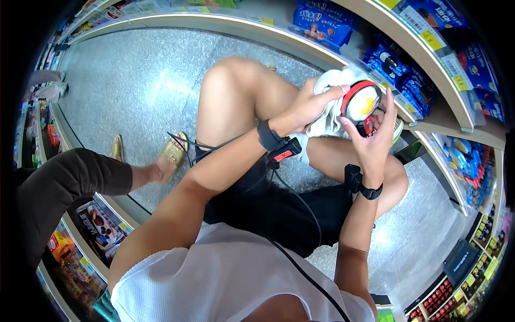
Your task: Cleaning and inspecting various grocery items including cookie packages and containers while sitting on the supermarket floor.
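Observation:
Near the edge of the low shelf, a round tub or jar with a red rim is between my two hands. Its round end faces up and shows a white and yellow picture like an egg. My left hand grips a crumpled white cloth, its thumb lying against the red rim. From the other side, the fingers and thumb of my right hand curve around the tub and hold it. Part of the tub's side is hidden behind my fingers.
Shelves with blue snack bags and price tags curve close beyond my hands. A person's leg in dark trousers stands at my left, beside another packaged-goods shelf. Black cables hang around my wrists and lap. Grey floor lies between the shelves.

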`<state>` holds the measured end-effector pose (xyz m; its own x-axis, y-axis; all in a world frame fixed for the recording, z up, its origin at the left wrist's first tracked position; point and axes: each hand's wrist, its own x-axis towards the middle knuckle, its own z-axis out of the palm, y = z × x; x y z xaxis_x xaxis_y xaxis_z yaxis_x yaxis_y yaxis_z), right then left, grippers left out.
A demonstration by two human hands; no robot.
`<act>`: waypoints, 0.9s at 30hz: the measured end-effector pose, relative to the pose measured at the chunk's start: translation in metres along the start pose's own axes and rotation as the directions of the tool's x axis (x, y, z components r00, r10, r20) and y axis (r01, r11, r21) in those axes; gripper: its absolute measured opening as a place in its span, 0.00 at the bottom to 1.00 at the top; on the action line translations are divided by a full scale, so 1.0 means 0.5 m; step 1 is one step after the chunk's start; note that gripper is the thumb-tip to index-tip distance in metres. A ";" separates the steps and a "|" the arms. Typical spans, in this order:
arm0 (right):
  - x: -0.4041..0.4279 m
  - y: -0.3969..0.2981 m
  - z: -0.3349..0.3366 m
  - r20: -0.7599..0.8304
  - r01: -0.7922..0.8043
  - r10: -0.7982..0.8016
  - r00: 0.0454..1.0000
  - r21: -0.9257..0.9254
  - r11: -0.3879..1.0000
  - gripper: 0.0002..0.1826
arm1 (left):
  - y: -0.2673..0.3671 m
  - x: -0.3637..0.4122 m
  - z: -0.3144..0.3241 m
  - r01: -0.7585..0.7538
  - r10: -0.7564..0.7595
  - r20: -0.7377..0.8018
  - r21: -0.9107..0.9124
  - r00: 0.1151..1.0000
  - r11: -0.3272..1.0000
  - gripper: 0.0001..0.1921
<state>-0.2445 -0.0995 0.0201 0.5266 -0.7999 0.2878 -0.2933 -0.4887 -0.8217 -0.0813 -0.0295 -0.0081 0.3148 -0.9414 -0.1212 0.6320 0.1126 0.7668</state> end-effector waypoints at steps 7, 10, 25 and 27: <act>0.012 -0.023 -0.054 0.027 0.223 -0.231 0.973 -0.395 0.891 0.47 | -0.002 -0.002 0.015 -0.003 -0.007 0.074 0.135 0.997 0.991 0.19; 0.008 0.002 -0.094 -0.084 0.125 -0.151 0.985 -0.254 0.959 0.46 | -0.011 -0.014 0.008 0.079 -0.094 0.084 0.163 0.992 0.983 0.19; -0.065 0.150 -0.477 -0.803 -0.285 0.111 0.585 -0.076 0.956 0.43 | -0.055 -0.002 0.014 0.153 -0.162 0.036 0.182 0.986 0.971 0.19; -0.033 0.163 -0.476 -0.793 -0.209 -0.134 0.595 -0.313 0.927 0.43 | -0.057 0.001 0.020 0.179 -0.182 -0.001 0.196 0.983 0.964 0.18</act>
<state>-0.4670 -0.2091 0.0654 -0.2802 -0.6865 0.6710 -0.6311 -0.3950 -0.6676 -0.1062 -0.0364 -0.0240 0.1948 -0.9460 -0.2592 0.5269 -0.1219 0.8411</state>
